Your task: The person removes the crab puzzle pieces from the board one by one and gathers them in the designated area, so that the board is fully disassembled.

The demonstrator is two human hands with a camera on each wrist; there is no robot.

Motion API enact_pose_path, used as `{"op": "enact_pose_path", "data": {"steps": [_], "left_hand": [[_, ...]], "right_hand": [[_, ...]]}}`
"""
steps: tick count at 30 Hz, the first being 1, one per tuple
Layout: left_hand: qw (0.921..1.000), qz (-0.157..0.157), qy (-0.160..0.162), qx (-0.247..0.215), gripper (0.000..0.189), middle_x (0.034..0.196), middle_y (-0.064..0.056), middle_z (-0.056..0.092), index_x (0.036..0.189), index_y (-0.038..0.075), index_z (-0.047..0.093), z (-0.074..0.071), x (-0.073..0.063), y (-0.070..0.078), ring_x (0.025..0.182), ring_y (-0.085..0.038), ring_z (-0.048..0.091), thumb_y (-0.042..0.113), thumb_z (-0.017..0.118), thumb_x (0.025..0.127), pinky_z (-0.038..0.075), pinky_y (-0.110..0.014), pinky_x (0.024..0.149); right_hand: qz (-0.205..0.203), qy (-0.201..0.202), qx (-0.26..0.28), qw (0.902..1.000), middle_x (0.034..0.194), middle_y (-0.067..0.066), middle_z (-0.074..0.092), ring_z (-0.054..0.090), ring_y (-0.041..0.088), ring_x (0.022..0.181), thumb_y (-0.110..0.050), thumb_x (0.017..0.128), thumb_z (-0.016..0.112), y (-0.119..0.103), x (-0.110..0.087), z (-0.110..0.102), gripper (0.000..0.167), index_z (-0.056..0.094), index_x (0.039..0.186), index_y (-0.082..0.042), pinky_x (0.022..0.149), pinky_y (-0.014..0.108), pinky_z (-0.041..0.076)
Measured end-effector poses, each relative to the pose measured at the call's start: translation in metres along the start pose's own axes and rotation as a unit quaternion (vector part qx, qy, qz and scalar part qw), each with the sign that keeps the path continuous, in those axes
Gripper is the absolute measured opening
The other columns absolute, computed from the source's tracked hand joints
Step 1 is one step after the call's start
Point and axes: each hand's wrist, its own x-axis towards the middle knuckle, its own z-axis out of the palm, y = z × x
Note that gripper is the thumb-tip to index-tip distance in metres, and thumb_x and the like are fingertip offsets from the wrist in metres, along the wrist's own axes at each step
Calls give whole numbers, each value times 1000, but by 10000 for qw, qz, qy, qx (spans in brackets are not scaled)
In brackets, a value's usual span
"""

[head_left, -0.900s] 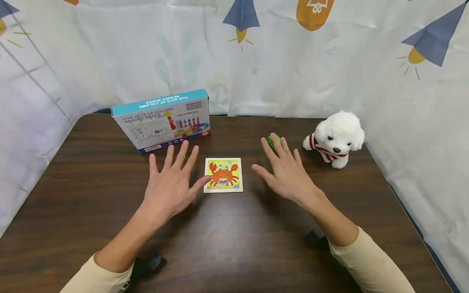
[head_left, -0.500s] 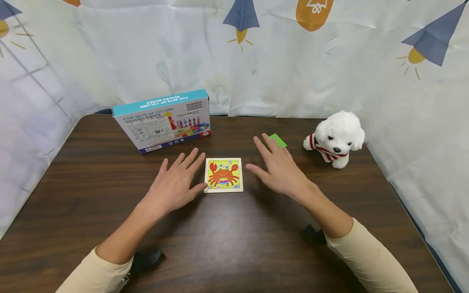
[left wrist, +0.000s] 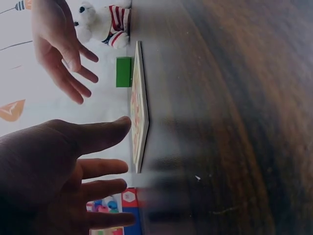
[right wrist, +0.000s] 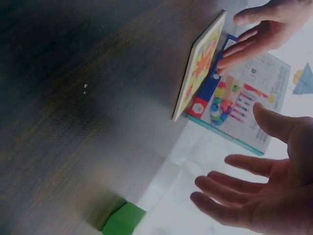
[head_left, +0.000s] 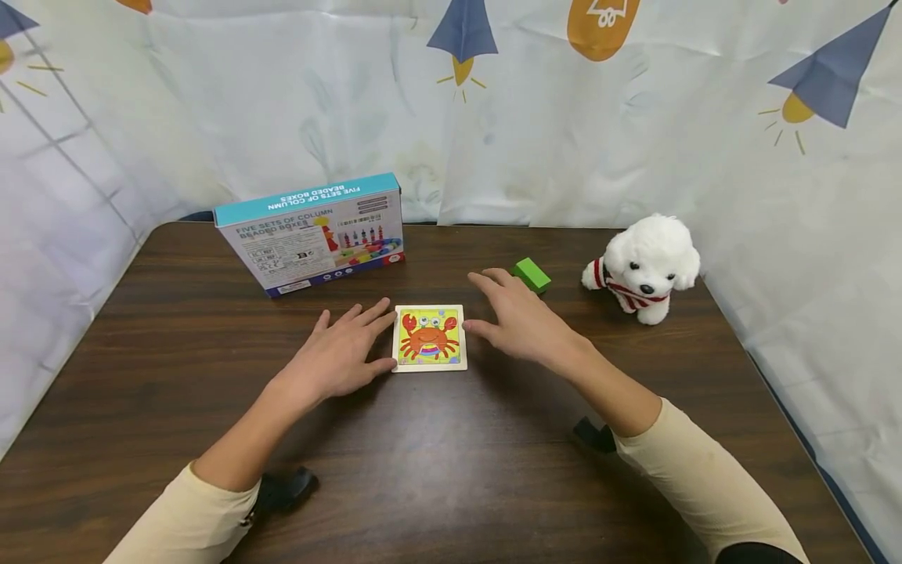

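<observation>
A square crab puzzle (head_left: 430,338) in a pale wooden frame lies flat at mid-table. My left hand (head_left: 334,360) is at its left edge, fingers spread and thumb tip by the frame's lower left corner; whether it touches cannot be told. On the other side, my right hand (head_left: 524,321) hovers with fingers extended, its thumb close to the frame's right edge. In the right wrist view the right hand (right wrist: 264,186) has nothing between its fingers. A green block (head_left: 532,275) lies just beyond the right hand.
A cardboard box (head_left: 313,235) of beaded columns stands at the back left. To the back right sits a white plush dog (head_left: 651,266) in a striped red outfit. A printed white curtain (head_left: 493,133) hangs behind the dark wooden table (head_left: 451,486).
Both hands have come down and inward toward the puzzle from either side. The green block, earlier partly covered by the right hand, now shows in full. The puzzle stays in place.
</observation>
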Motion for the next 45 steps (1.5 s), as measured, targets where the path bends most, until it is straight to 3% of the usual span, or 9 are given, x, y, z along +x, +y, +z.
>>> {"op": "enact_pose_path", "data": {"steps": [7,14,27,34,45], "left_hand": [[10000,77,-42,40,76,173,-9,27,163,16,39,1,-1,3,153,-50,30,44,70,99,14,-83,114],[9991,58,-413,36,71,174,-8,25,162,25,40,1,-8,14,151,-58,27,47,68,100,17,-87,108],[9963,219,-832,-23,73,175,-3,22,163,29,37,10,-15,29,151,-59,27,45,69,99,23,-90,101],[9967,147,-788,-137,81,176,2,19,163,33,36,22,-11,27,151,-61,22,52,73,94,24,-92,97],[9962,153,-855,-60,85,176,2,18,165,32,33,20,-13,29,151,-62,21,52,74,93,27,-92,95]], "right_hand": [[-203,-128,-7,9997,153,16,51,50,36,141,-34,97,75,-3,15,2,66,52,152,-4,118,50,41],[-326,-266,-145,9990,147,15,57,55,35,136,-31,96,77,-9,30,5,63,56,148,-4,115,48,44],[-404,-792,-222,9958,136,12,64,62,27,124,-25,97,76,-20,62,15,46,67,138,-5,107,40,52],[-705,-997,-244,9922,122,9,72,66,23,109,-20,96,77,-24,76,23,39,71,131,-6,99,36,56],[-1019,-1230,-453,9861,113,7,72,63,20,104,-12,96,75,-35,98,29,32,73,128,-8,96,33,55]]}}
